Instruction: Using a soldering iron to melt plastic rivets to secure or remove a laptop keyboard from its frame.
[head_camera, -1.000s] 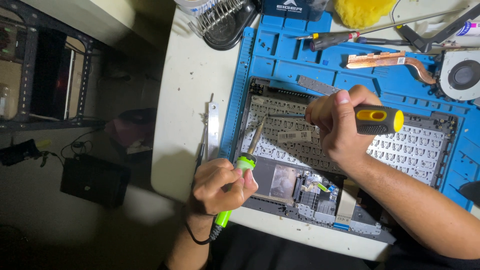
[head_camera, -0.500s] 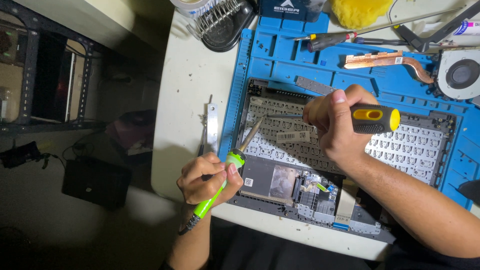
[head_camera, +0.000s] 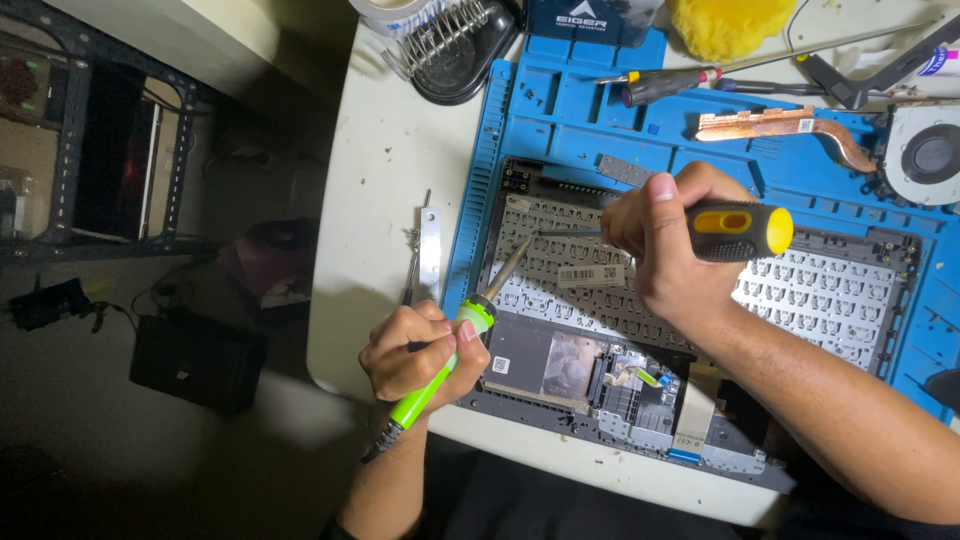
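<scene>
Head view: I see the soldering iron (head_camera: 440, 370) in my left hand (head_camera: 415, 352), at the near left corner of the opened laptop base (head_camera: 690, 330). Its long axis runs diagonally, from the lower left to the upper right. The metal tip points up and to the right, toward the back side of the keyboard, and ends just over the grey keyboard plate. The handle is bright green with a lighter collar near the tip, and a dark cable leaves it at the low end, past my wrist. My left fingers are wrapped closed around the green handle, thumb on top.

My right hand (head_camera: 665, 255) is closed in a fist around a screwdriver (head_camera: 735, 232) with a black and yellow handle. This tool lies almost horizontal, the yellow end to the right and the thin shaft to the left, over the keyboard plate.

The laptop base lies on a blue work mat (head_camera: 560, 90) on the white table (head_camera: 385, 190). A narrow metal bracket (head_camera: 430, 255) lies on the table, left of the mat. Farther away on the mat are a copper heat pipe (head_camera: 775, 125) and a fan (head_camera: 930, 152).
</scene>
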